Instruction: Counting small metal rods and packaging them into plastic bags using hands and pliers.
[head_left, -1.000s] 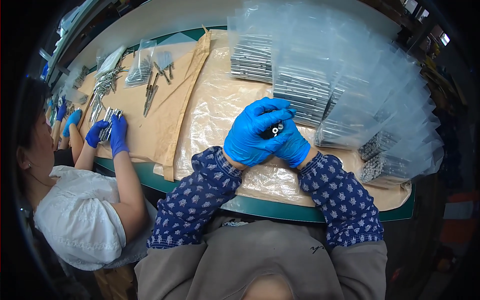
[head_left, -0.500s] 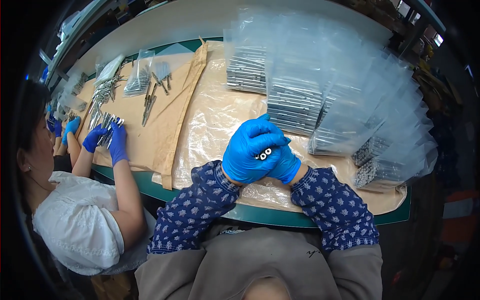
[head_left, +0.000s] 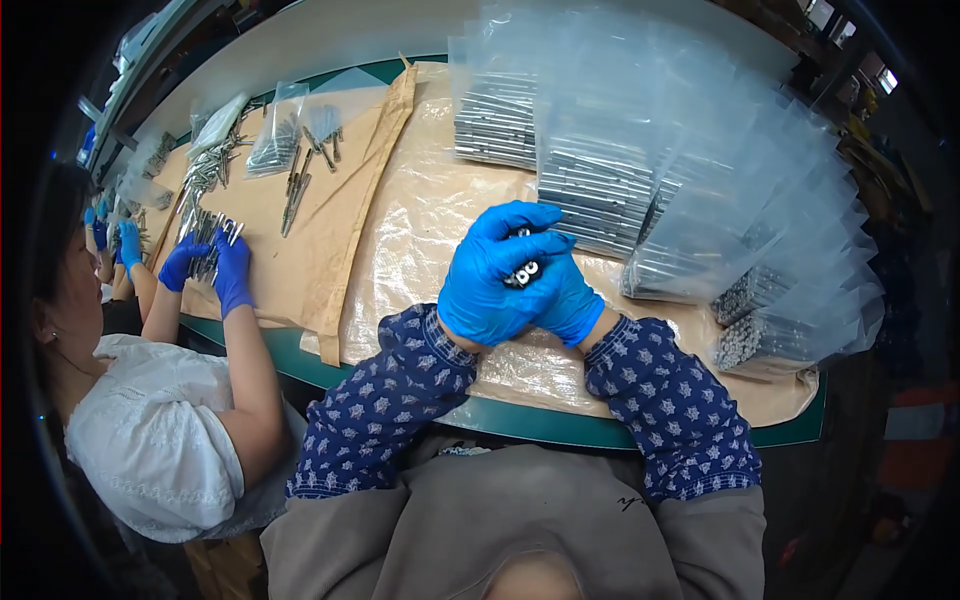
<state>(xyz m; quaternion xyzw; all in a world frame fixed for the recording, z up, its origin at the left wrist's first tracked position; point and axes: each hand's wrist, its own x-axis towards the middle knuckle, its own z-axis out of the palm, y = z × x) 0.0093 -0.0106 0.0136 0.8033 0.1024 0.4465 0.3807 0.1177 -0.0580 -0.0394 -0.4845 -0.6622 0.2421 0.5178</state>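
Left grip has spread its fingers slightly, yet with the right grip stays wrapped around pale-ended rods.

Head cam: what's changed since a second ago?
The held pieces have shifted slightly left, with more of their ringed ends showing between the left hand and right hand. No visible pickup or release; both hands remain clasped around them. The bagged rods stayed put.
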